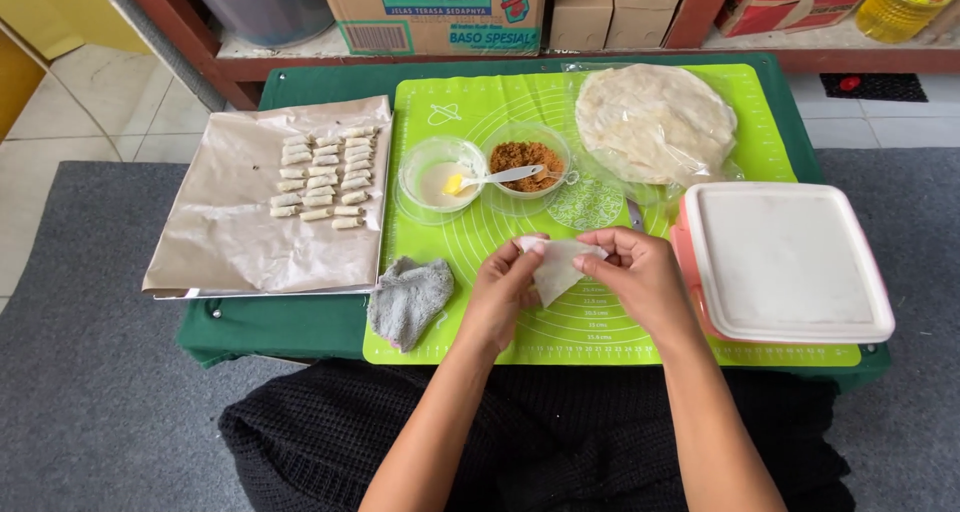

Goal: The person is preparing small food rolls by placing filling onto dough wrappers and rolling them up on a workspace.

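White wrapper piece (556,268), thin and roughly triangular, pinched between left hand (503,290) and right hand (642,277); both grips narrow on its top edge, sheet hanging just over the green mat (600,332) at 6 o'clock. Fingertips partly hidden behind the sheet. Two clear bowls: one with pale paste (438,175), one with brown filling (527,166), spoon (500,177) across them. Roughly 24 small rolls (325,175) on brown paper (230,232) at 9 o'clock; exact count unclear. One wrapper stack (655,122) at 1 o'clock, one lidded box (785,262) at 3, one grey cloth (408,298). Low surface under green cover (300,327), grey carpet (90,372), cartons cut off at 12.
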